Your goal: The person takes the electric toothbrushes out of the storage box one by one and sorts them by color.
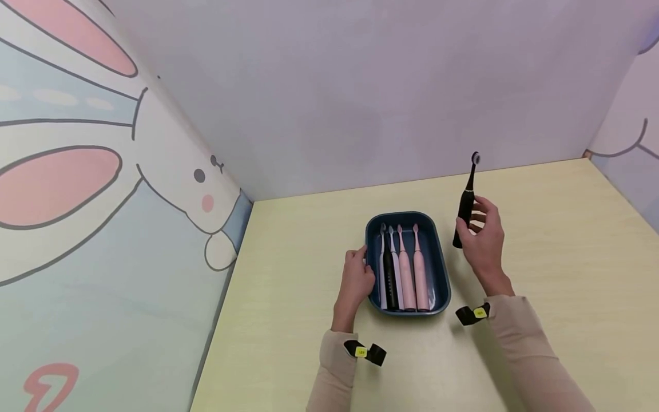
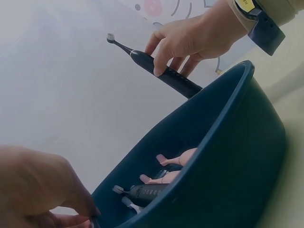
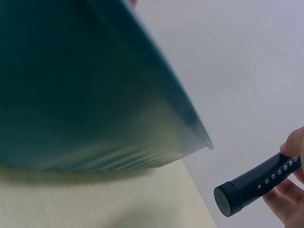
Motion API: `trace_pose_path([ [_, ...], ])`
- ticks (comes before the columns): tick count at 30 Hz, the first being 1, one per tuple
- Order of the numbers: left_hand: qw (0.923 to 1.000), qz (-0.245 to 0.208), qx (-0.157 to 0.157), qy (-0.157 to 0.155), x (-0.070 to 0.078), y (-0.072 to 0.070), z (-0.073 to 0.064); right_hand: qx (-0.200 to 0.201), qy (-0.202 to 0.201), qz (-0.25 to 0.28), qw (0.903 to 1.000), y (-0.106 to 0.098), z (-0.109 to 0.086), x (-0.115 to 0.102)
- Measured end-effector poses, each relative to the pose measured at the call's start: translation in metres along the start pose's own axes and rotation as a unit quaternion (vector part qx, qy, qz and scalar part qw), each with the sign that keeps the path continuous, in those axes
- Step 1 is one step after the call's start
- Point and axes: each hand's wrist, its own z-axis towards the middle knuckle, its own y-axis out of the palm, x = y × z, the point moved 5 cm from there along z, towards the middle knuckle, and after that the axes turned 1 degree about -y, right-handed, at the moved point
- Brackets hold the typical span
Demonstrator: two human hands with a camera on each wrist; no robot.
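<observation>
Hand (image 1: pixel 484 239) round raised black toothbrush (image 1: pixel 465 207)

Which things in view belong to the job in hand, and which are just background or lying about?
Likely part of the job:
black brush, held in the right hand
tray, its edge gripped by the left hand
second black brush, two pink brushes and two pale brushes, all in the tray

Likely just background:
table, under the tray
rabbit mural
wristbands

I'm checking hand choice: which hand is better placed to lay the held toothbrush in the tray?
Probably the right hand: it grips the raised black toothbrush beside the blue tray, while the left hand holds that tray's opposite side.
</observation>
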Motion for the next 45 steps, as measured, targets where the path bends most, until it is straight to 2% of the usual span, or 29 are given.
trace_pose_path([
  [6, 1.0000, -0.001, 0.002, 0.003, -0.001, 0.000, 0.002, -0.008, 0.006, -0.004, 0.9999, 0.002, 0.004, 0.008],
  [12, 1.0000, -0.001, 0.002, 0.007, -0.002, 0.001, 0.001, -0.011, 0.020, 0.007, 0.9997, 0.003, 0.009, 0.018],
  [20, 1.0000, -0.004, -0.001, 0.005, -0.003, 0.002, 0.002, -0.018, 0.018, 0.025, 0.9993, 0.006, 0.014, 0.025],
  [30, 1.0000, -0.003, -0.003, 0.004, -0.003, 0.001, 0.002, -0.036, 0.045, 0.032, 0.9978, 0.012, 0.016, 0.037],
  [45, 0.9999, -0.006, 0.001, 0.010, -0.002, 0.001, 0.000, -0.039, 0.035, 0.030, 0.9982, 0.020, 0.015, 0.052],
])
